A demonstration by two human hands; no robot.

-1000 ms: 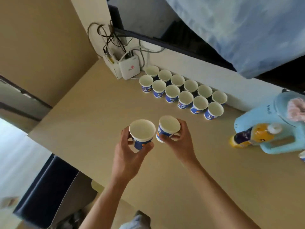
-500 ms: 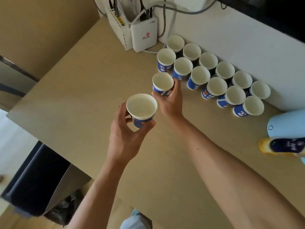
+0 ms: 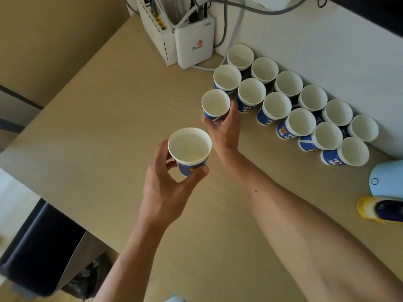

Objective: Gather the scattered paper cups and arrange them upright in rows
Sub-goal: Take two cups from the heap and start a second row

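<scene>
Since half a second ago, the right hand has carried its paper cup a little closer to the rows, so that the cup now sits just in front of the nearest cup of the front row, at the left end of the arrangement. That right grip is closed around the cup's blue lower wall, fingers on the right side and thumb on the left, with the cup upright and its white mouth open to the camera; whether its base touches the bench cannot be told.

In the left hand a second cup is held upright above the bench, nearer the person and well short of the rows. This grip is closed too, thumb and fingertips pinching the blue base from below, while the rim stands clear above the fingers.

Twelve cups stand upright in two slanting rows along the white wall, a back row against the wall and the front row just beside it, rims nearly touching.

A white router box with cables stands at the left end of the rows. At the right edge, a pale blue jug and a yellow-capped bottle lie partly out of view.
</scene>
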